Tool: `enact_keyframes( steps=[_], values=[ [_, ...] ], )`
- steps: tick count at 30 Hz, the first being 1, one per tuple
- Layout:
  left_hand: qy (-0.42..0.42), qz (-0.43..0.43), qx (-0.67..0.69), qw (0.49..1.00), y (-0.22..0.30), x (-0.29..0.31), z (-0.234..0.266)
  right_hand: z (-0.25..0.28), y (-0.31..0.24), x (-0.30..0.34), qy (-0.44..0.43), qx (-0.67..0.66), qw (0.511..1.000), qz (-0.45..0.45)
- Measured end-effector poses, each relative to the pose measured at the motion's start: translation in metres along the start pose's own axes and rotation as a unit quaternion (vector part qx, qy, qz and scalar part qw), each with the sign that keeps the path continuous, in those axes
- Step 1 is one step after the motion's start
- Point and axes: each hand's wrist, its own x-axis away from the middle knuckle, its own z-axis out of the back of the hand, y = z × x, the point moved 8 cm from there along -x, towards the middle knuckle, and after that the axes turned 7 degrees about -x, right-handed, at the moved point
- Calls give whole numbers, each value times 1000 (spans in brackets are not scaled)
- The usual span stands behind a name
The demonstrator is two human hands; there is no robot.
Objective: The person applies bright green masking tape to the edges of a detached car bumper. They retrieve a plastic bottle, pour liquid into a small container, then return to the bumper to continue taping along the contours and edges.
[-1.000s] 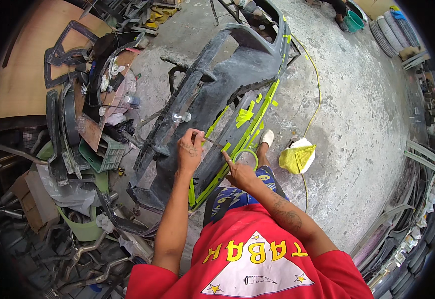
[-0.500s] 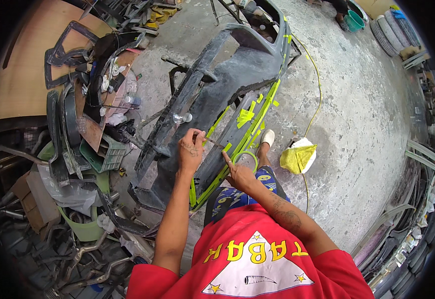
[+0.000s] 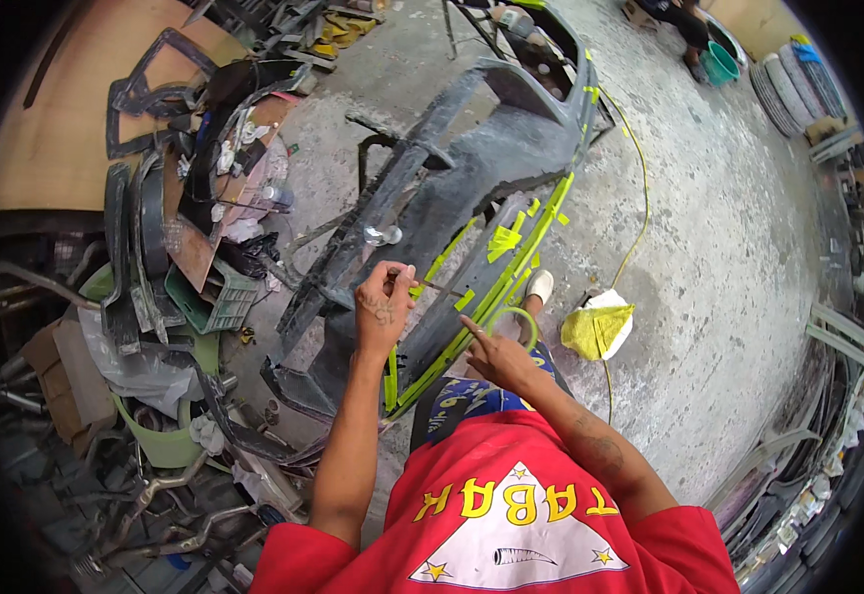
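A dark grey car bumper [image 3: 511, 134] lies across the middle, with lime-green masking tape [image 3: 503, 241] stuck along its near edge and in short pieces on its face. My left hand [image 3: 384, 305] is closed in a pinch over the bumper. From its fingertips a thin dark blade-like tool [image 3: 437, 287] reaches right, to a short tape piece [image 3: 465, 299]. My right hand [image 3: 499, 358] has a roll of lime-green tape [image 3: 513, 319] in its curled fingers, its index finger stretched toward that piece. The tool's gripped end is hidden.
On the left are piled car parts, a green crate [image 3: 224, 302] and a green tub [image 3: 160, 441]. A yellow cloth [image 3: 598, 327] and a yellow hose [image 3: 640, 188] lie on the concrete floor to the right. Another person [image 3: 687, 25] is near a teal basin [image 3: 720, 62] at the back.
The view has shifted a little, so the scene sits slightly farther right and lower. Both hands keep nearly the same places at the bumper, still holding the tool and the tape roll.
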Motion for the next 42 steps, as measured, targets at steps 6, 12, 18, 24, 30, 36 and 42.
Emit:
enact_keyframes(
  steps=[6,12,18,24,30,36,42],
  values=[
    [43,64,114,991,-2,42,65,59,34,53,104,-93,990,-23],
    [185,115,323,921,-30,103,138,115,33,63,153,-104,982,-41],
    [325,83,476,813,-89,181,158,171,-27,-1,178,-42,974,132],
    [391,92,560,724,-97,240,78,184,-100,-108,114,89,950,278],
    [453,99,604,648,-98,301,-22,138,-118,-197,92,211,931,282],
    [518,139,567,625,-85,347,-76,126,-118,-219,144,293,927,185],
    [525,151,550,632,-68,373,-79,101,-109,-222,161,230,943,180]
  ],
)
